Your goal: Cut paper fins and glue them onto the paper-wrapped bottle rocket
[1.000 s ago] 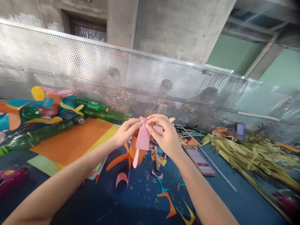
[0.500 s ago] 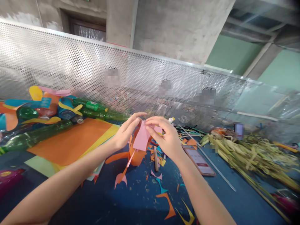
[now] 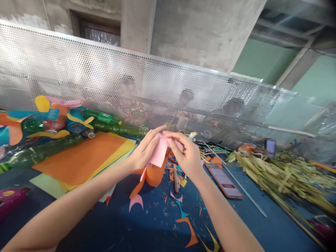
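A small pink paper piece (image 3: 159, 154) is held up between my two hands. My left hand (image 3: 144, 149) has its fingers pressed together against the paper's left side. My right hand (image 3: 187, 150) pinches the upper right edge between thumb and fingers. Right below stands an orange paper-covered form (image 3: 154, 175), partly hidden by the pink paper and my left hand. From its lower left an orange strip (image 3: 137, 189) reaches down towards a pink crescent cutout (image 3: 136, 201) on the blue table (image 3: 147, 231).
Orange paper sheets (image 3: 81, 157) lie left, with a green bottle (image 3: 49, 150) behind them. A phone (image 3: 225, 182), a thin rod (image 3: 249, 197) and dried husks (image 3: 275, 178) lie right. Paper scraps (image 3: 187, 227) litter the front. A perforated metal panel (image 3: 157, 80) reflects people.
My left fingers have slid over the pink paper's left side, covering more of it. The paper is tilted more, and the orange strip below hangs lower. The view has shifted slightly.
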